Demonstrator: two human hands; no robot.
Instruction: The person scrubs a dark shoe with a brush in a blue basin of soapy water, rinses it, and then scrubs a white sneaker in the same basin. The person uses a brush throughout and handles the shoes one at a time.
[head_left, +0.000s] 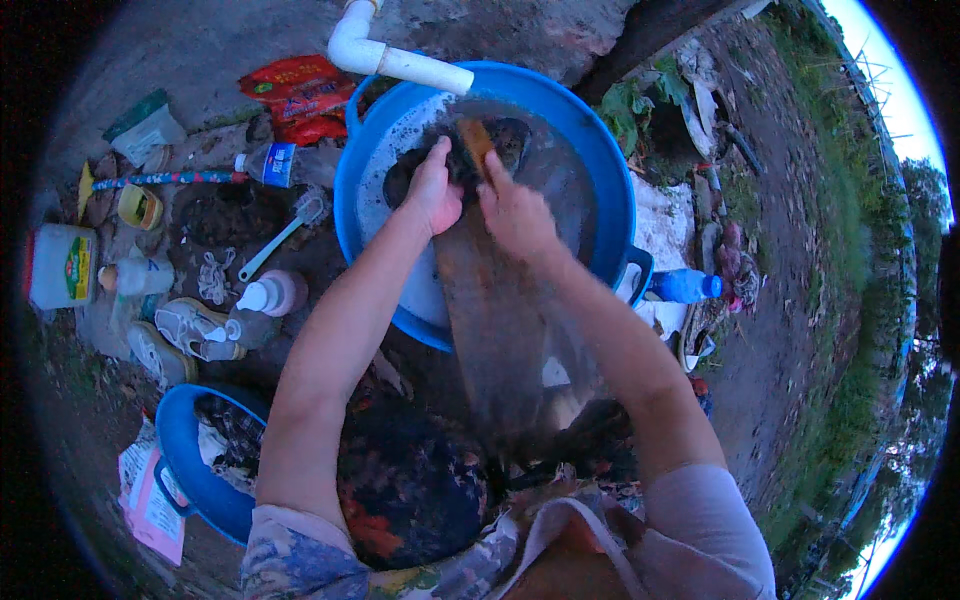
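A large blue tub (613, 170) holds cloudy, sudsy water. A wide board (485, 290) slants from the water over the near rim toward my lap. At its upper end, a dark, wet item (512, 140) lies partly behind my hands; its kind I cannot make out. My left hand (437, 188) grips the near left side of that item, thumb up. In my right hand (518, 218) is a wooden scrubbing brush (476, 142), held against the dark item. That hand is slightly blurred, and the bristles are hidden.
A white pipe (425, 72) overhangs the tub's far rim. To the left are a long-handled brush (275, 245), bottles, grey sneakers (185, 330) and white laces (214, 277). A smaller blue tub (180, 425) with dark cloth stands near left. A blue bottle (685, 286) lies at right.
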